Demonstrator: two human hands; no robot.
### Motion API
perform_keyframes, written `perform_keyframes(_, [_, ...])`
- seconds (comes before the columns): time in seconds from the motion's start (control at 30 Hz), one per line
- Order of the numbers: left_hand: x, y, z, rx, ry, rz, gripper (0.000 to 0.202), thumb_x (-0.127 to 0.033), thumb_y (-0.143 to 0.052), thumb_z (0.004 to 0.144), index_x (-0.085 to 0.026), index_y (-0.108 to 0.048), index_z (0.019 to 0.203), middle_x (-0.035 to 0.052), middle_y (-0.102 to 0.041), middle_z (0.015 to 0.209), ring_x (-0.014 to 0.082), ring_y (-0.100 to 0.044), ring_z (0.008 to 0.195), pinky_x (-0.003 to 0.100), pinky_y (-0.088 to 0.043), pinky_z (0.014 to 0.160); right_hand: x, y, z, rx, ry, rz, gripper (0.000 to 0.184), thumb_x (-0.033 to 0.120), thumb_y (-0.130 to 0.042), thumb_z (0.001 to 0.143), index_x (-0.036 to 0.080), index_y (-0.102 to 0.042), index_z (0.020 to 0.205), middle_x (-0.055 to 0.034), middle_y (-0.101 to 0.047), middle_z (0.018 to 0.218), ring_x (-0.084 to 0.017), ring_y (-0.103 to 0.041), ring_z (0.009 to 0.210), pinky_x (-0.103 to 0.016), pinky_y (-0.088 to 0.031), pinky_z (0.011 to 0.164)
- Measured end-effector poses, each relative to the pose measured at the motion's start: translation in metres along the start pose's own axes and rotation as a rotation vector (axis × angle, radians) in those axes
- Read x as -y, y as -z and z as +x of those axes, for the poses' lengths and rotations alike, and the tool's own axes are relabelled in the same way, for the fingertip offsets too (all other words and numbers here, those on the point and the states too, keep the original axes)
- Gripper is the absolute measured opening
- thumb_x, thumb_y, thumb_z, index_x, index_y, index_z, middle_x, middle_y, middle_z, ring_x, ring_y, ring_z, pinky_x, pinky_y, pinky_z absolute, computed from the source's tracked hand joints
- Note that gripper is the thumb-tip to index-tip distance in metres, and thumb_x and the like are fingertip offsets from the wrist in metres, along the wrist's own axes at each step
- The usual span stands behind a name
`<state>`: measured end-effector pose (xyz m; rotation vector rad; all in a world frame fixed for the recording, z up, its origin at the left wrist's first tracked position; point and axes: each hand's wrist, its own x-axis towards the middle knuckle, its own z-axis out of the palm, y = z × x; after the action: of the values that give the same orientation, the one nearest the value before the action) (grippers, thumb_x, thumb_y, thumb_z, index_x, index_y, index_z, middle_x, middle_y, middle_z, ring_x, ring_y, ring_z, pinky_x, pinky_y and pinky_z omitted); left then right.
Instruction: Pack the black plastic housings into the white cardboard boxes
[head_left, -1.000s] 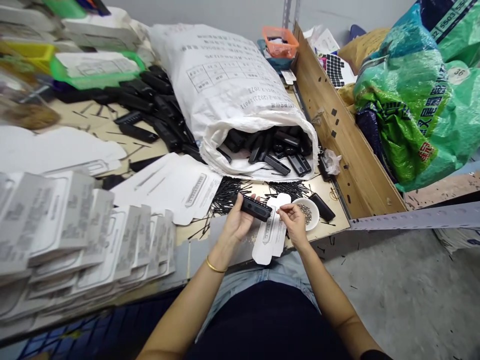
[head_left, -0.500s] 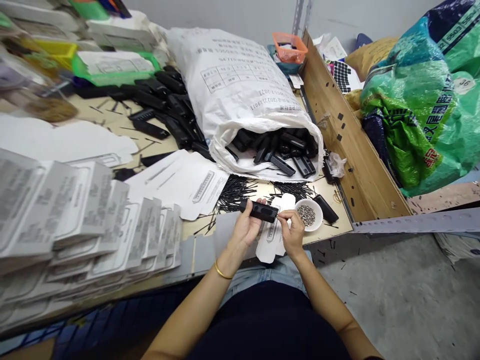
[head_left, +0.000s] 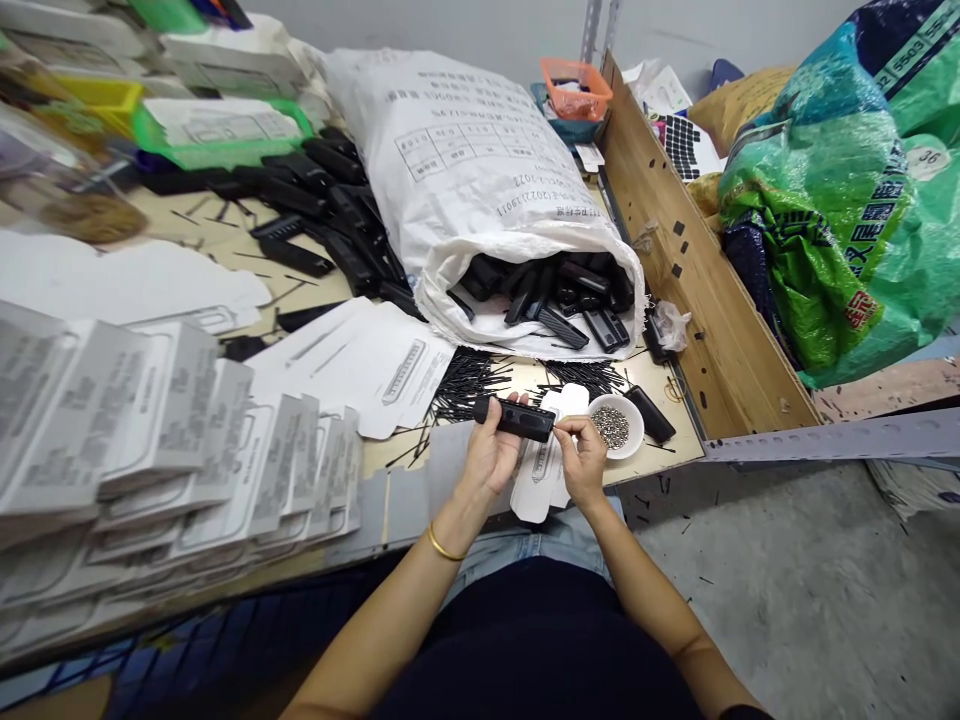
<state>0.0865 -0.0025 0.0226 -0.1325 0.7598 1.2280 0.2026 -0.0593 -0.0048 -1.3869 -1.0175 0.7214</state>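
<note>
My left hand (head_left: pixel 491 450) is closed round a long black plastic piece (head_left: pixel 514 417), held level above the table's front edge. My right hand (head_left: pixel 583 455) pinches at the right end of that piece, fingertips together; whether a small part sits between them I cannot make out. Under both hands lies a flat white die-cut card (head_left: pixel 541 478). A small white bowl of tiny metal bits (head_left: pixel 615 425) stands just right of my right hand. A loose black piece (head_left: pixel 651 414) lies beside the bowl.
A white woven sack (head_left: pixel 480 170) lies open, spilling black pieces (head_left: pixel 555 295). Thin black pins (head_left: pixel 465 385) are strewn in front of it. Stacked printed cards (head_left: pixel 165 450) fill the left. A wooden side board (head_left: pixel 690 270), green sacks (head_left: pixel 832 200) and an orange basket (head_left: pixel 576 88) are at right.
My right hand moved left from beside the bowl and closed onto the right end of the black piece. My left hand kept its hold on it.
</note>
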Motion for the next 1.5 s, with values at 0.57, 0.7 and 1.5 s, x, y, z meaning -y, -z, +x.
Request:
perform_keyframes(0.57, [0.007,-0.005,-0.002,0.105,-0.338,0.126,0.021,-0.025,-0.069,0.077,-0.02,-0.058,0.095,0.0028,-0.068,0.094,0.0166,-0.066,0.092,0.037,-0.049,0.092,0.003,0.002,0.002,0.074,0.023,-0.135,0.011,0.027,-0.048,0.089,0.022,-0.056,0.084,-0.0016,-0.056,0.078,-0.017,-0.054,0.074,-0.03,-0.042,0.072])
perform_keyframes(0.7, [0.007,-0.004,0.002,0.088,-0.283,0.103,0.018,-0.025,-0.068,0.079,-0.018,-0.058,0.092,0.0036,-0.068,0.093,0.017,-0.066,0.092,0.037,-0.048,0.094,-0.002,0.001,0.006,0.069,-0.035,-0.057,0.012,0.03,-0.05,0.088,0.022,-0.053,0.08,0.0003,-0.055,0.074,-0.015,-0.055,0.071,-0.029,-0.043,0.072])
perform_keyframes(1.5, [-0.021,0.01,0.024,-0.06,-0.255,0.018,0.014,-0.019,-0.054,0.089,-0.013,-0.057,0.101,0.0027,-0.068,0.082,0.0121,-0.067,0.083,0.034,-0.047,0.097,-0.001,0.065,0.042,0.029,-0.075,-0.251,0.015,0.034,-0.052,0.083,0.02,-0.059,0.084,-0.0017,-0.063,0.079,-0.016,-0.056,0.073,-0.029,-0.045,0.07])
